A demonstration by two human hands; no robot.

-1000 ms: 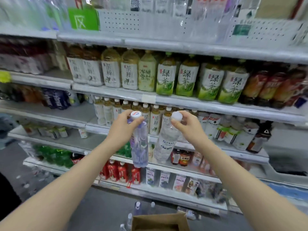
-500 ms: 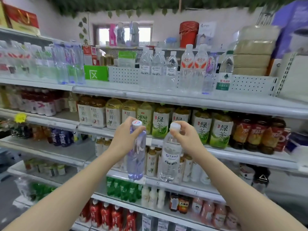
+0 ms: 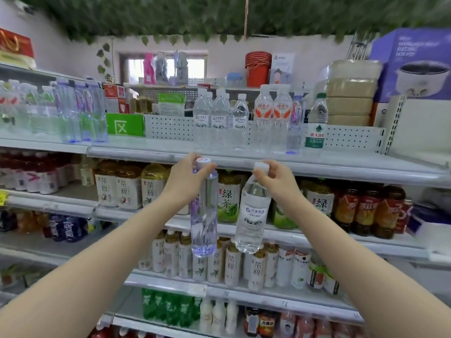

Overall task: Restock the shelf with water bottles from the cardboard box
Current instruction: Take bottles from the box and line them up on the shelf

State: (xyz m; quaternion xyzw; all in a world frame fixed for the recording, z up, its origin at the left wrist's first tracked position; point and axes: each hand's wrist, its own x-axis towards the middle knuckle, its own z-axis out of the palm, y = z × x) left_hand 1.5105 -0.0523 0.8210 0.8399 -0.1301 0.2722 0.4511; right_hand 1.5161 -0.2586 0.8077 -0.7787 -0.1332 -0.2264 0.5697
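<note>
Head view has swung up from the floor to the upper shelves over the last second, and both bottles have risen with it: the left hand pinches the purple-tinted bottle round its neck and cap, the right hand grips the clear white-labelled bottle likewise, both hanging just below the top shelf edge. With the cardboard box now out of sight, setting them among the standing water bottles likely comes next

The tall lilac plastic bottle under the left hand hangs just left of the clear white-capped water bottle under the right hand. Both hang before the grey metal shelf edge.
</note>
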